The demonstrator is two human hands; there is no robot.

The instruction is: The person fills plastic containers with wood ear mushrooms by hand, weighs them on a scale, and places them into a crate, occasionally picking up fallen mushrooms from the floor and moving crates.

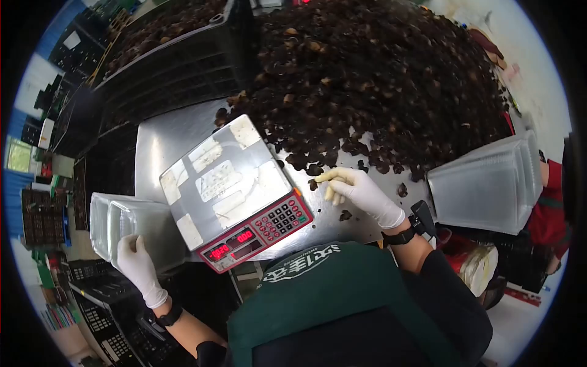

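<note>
My left hand [139, 266], in a white glove, is closed on the rim of a clear plastic box [160, 235] in a nested stack left of the scale. My right hand [364, 194], gloved with yellowed fingertips, pinches a small dark brown mushroom-like piece [313, 184] just above the metal table [293, 235]. Between my hands lies a scale [235, 189] with a steel plate and red front; nothing but stickers shows on the plate. Its red display [244, 236] reads 0.00. Beyond my right hand spreads a large heap of similar dark pieces [379, 79].
A black crate [177, 76] full of dark pieces stands behind the scale. More clear plastic boxes [483, 183] are stacked at the right, beside a person's red sleeve [546, 211]. Loose pieces lie near the heap's front edge. Black crates [104, 306] stand at lower left.
</note>
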